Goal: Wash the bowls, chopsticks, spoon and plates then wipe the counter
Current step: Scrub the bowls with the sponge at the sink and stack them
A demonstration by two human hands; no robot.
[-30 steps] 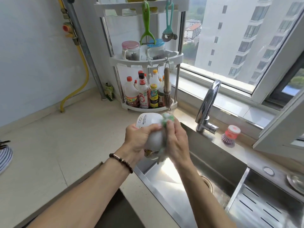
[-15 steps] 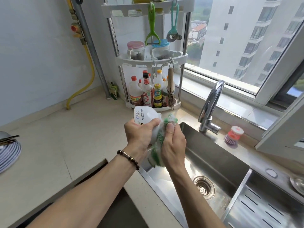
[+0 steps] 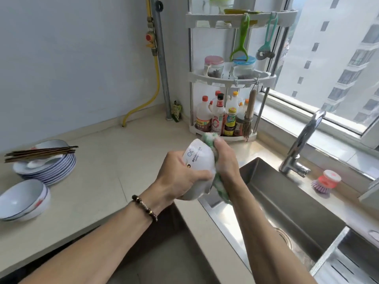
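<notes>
White bowl (image 3: 198, 169) (printed lettering on its outer wall) is held tilted above the left edge of the sink (image 3: 287, 203). Left hand (image 3: 180, 177) grips it from 9 o'clock, fingers curled round the wall. Right hand (image 3: 226, 160) clutches a sudsy green cloth (image 3: 220, 187) against the bowl at 3 o'clock. At far 9 o'clock on the counter (image 3: 106, 171): stacked plates (image 3: 49, 171) carrying chopsticks (image 3: 41, 153), more bowls (image 3: 24, 199) just beside.
</notes>
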